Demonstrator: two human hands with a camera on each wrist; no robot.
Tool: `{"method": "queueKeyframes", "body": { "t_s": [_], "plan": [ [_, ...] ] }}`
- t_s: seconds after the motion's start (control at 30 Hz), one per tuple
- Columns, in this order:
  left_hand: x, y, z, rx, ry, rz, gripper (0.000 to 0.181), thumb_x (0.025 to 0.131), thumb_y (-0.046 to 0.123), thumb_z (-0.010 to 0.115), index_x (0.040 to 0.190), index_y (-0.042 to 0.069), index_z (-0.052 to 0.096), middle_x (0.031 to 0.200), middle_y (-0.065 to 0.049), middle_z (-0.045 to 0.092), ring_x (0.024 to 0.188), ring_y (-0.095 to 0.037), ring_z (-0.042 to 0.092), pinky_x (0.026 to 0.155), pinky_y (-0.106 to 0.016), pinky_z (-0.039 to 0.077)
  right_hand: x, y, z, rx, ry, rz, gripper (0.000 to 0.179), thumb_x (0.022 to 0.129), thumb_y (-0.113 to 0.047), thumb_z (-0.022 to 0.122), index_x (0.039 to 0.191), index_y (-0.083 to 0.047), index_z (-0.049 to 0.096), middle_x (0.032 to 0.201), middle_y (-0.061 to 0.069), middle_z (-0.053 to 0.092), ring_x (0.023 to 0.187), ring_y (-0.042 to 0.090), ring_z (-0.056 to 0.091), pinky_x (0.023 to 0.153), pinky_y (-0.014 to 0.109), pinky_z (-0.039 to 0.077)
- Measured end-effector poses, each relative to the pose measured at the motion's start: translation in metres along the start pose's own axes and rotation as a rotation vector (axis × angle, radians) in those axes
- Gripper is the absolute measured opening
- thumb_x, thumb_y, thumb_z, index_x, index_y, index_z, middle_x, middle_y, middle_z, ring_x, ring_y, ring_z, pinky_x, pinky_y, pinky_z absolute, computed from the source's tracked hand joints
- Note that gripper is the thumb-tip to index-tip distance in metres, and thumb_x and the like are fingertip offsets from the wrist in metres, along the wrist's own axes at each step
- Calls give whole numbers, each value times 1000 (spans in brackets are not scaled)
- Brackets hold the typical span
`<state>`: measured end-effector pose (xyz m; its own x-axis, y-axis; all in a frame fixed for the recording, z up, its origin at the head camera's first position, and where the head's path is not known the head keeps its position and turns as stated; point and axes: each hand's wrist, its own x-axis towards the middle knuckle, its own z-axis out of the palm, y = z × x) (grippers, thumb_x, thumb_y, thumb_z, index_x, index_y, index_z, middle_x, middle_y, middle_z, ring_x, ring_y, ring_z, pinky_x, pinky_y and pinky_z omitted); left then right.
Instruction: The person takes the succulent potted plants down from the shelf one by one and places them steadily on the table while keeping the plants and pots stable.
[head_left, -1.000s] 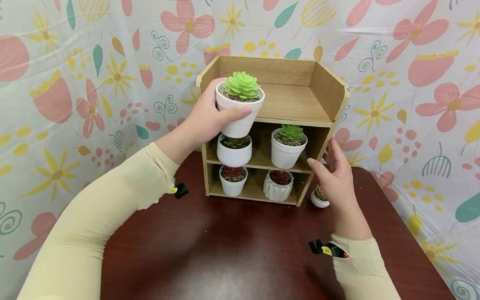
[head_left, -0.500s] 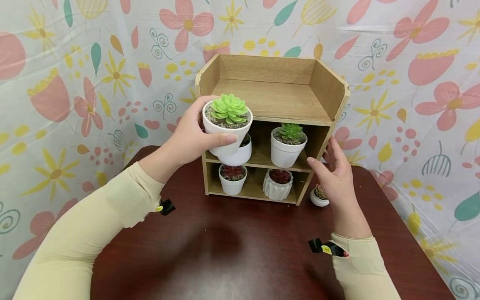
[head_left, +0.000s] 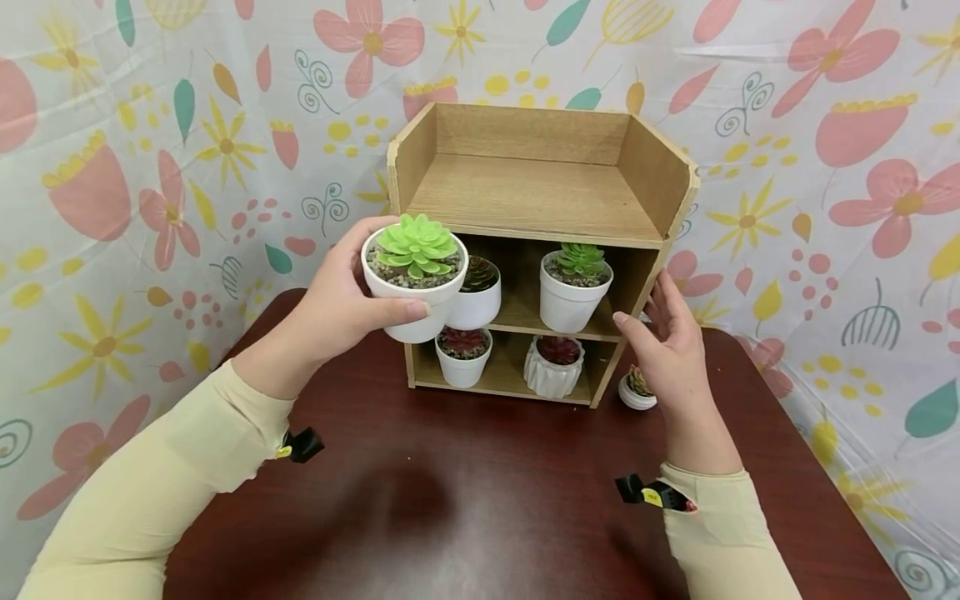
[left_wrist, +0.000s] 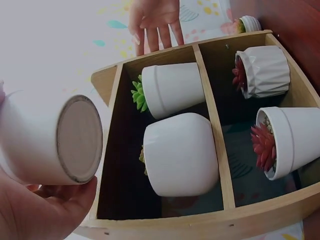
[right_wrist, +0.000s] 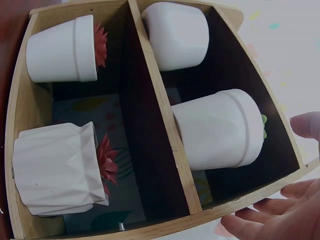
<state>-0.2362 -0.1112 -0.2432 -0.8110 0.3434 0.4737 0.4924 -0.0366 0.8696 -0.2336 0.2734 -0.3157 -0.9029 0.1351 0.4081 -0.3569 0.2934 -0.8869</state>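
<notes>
Well, potted succulent [head_left: 415, 279] in left hand [head_left: 341, 302].

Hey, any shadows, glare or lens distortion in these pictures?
Head view: a soft shadow on the dark red tabletop, likely from the left hand and its potted green succulent, plus pale glare near the bottom centre; left wrist view: upper-left floral backdrop washed out; right wrist view: edges of the wooden shelf bow, compartments dark inside.

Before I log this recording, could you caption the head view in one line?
Left hand holding a potted succulent, right hand beside a shelf of four more pots.
</notes>
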Motion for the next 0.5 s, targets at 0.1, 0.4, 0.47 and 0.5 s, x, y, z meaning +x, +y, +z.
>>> {"method": "queueKeyframes", "body": {
  "t_s": [0.1, 0.4, 0.47, 0.5],
  "plan": [
    [-7, -1, -5, -11, 14, -5, 82, 73, -5, 82, 144, 11, 44, 133, -4, 61, 114, -17, 64, 95, -23, 55, 0, -2, 1, 7, 0, 3, 86, 98, -18, 67, 166, -18, 15, 172, 7, 23, 157, 31, 28, 128, 52, 22],
    [-17, -10, -21, 23, 91, -57, 82, 77, -3, 81, 147, 12, 41, 135, -2, 59, 118, -15, 61, 96, -20, 52, 0, -3, 2, 14, 7, 0, 86, 97, -17, 67, 166, -18, 16, 171, 8, 24, 157, 32, 28, 128, 52, 21],
    [-18, -11, -24, 38, 112, -69, 82, 78, -4, 80, 148, 12, 41, 136, -1, 58, 119, -15, 60, 96, -20, 52, 0, -3, 2, 18, 6, -1, 86, 97, -17, 67, 166, -18, 16, 171, 9, 24, 157, 32, 28, 128, 52, 21],
    [-19, -11, -25, 46, 121, -76, 82, 78, -4, 80, 148, 13, 41, 136, -1, 58, 119, -15, 60, 96, -20, 51, 0, -3, 2, 19, 6, -1, 86, 97, -17, 67, 166, -18, 16, 171, 9, 23, 157, 32, 28, 128, 52, 20]
  ]
}}
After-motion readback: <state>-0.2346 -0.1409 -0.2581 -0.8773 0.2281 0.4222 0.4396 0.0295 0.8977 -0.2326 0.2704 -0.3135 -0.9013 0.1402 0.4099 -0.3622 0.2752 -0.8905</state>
